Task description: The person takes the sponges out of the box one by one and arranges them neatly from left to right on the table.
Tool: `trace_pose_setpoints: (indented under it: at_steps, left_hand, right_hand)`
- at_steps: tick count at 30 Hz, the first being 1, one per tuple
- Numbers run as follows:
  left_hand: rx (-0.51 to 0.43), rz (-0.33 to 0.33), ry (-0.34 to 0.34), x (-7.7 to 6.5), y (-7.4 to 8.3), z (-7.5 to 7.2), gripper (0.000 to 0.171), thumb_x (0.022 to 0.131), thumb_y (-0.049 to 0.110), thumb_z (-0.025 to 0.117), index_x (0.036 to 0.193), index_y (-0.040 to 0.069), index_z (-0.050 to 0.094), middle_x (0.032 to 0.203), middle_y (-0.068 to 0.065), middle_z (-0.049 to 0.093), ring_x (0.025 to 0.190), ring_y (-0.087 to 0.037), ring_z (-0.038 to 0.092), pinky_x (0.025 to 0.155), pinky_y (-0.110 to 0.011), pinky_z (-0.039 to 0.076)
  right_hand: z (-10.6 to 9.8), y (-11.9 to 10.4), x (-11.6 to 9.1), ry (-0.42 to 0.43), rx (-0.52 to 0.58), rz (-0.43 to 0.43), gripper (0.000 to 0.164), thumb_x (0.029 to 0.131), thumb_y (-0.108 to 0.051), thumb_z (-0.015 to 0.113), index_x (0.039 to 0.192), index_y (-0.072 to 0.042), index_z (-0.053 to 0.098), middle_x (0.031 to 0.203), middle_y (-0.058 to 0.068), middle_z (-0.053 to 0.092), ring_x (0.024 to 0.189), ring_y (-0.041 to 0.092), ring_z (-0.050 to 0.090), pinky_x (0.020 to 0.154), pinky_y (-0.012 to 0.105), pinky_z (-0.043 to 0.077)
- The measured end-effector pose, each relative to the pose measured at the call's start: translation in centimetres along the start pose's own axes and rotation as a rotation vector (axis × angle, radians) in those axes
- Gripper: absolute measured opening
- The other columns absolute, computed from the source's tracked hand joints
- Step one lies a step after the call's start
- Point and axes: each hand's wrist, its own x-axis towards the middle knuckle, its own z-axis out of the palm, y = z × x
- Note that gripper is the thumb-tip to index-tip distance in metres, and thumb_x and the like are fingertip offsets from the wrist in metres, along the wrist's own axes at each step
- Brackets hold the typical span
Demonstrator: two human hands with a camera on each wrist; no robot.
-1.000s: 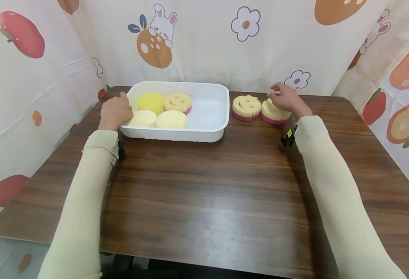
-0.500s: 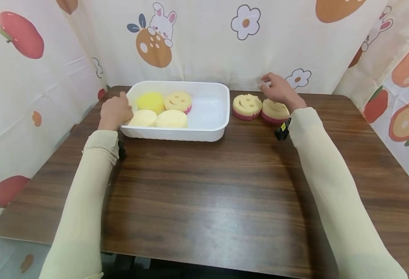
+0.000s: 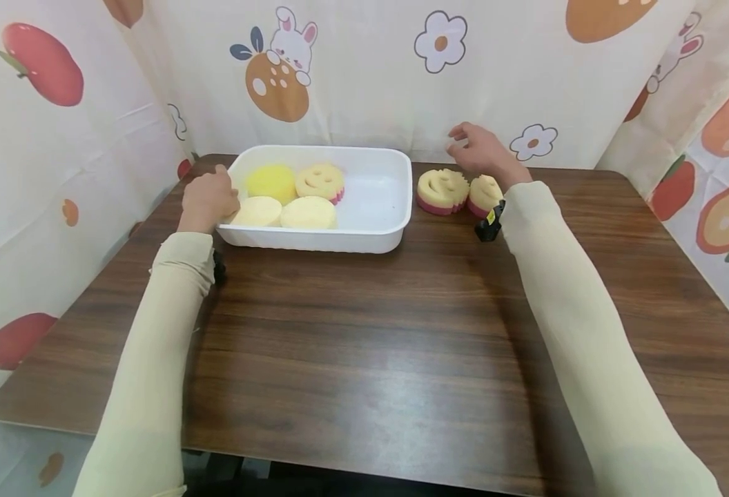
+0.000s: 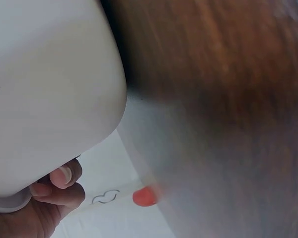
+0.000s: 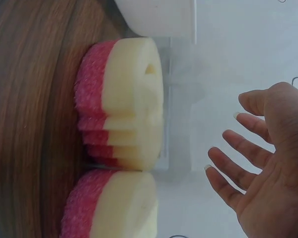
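Observation:
In the head view, my left hand [image 3: 208,199] grips the left rim of a white plastic tray [image 3: 308,240]; the left wrist view shows fingers [image 4: 64,174] curled against that rim. Inside the tray's left half lie a bright yellow round sponge [image 3: 271,182], a smiley-face sponge [image 3: 319,181] and two plain cream sponges [image 3: 308,212]. My right hand [image 3: 479,152] hovers with loosely bent fingers and nothing in them. Below it, a cream-and-pink smiley sponge [image 3: 442,190] stands on the table beside a second one [image 3: 484,192], partly hidden by my wrist.
The brown wooden table [image 3: 339,345] reaches back to a printed curtain [image 3: 364,76] that hangs close behind the tray. More curtain covers both sides. Bare tray floor [image 3: 371,200] shows in the right half.
My right hand has moved left and slightly up, off the right-hand sponge and over toward the left one. My left hand has stayed on the tray rim.

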Motion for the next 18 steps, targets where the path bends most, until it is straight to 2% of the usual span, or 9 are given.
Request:
trace_pose_setpoints:
  at_steps: [9, 18]
  left_hand:
    - [0.004, -0.001, 0.0, -0.2, 0.1, -0.2, 0.067, 0.101, 0.026, 0.037, 0.148, -0.017, 0.015, 0.118, -0.041, 0.055, 0.101, -0.051, 0.059, 0.086, -0.062, 0.049]
    - [0.013, -0.007, -0.013, -0.4, 0.3, -0.1, 0.069, 0.102, 0.026, 0.038, 0.149, -0.017, 0.012, 0.117, -0.041, 0.056, 0.099, -0.05, 0.06, 0.085, -0.061, 0.049]
  right_hand:
    - [-0.1, -1.7, 0.1, -0.011, 0.027, -0.028, 0.058, 0.105, -0.037, 0.035, 0.154, -0.009, 0.027, 0.163, 0.015, 0.028, 0.147, 0.037, 0.032, 0.119, 0.054, 0.029]
    - [0.6, -3.3, 0.1, -0.037, 0.096, -0.015, 0.056, 0.105, -0.038, 0.037, 0.155, -0.015, 0.027, 0.164, 0.008, 0.028, 0.147, 0.031, 0.035, 0.117, 0.05, 0.035]
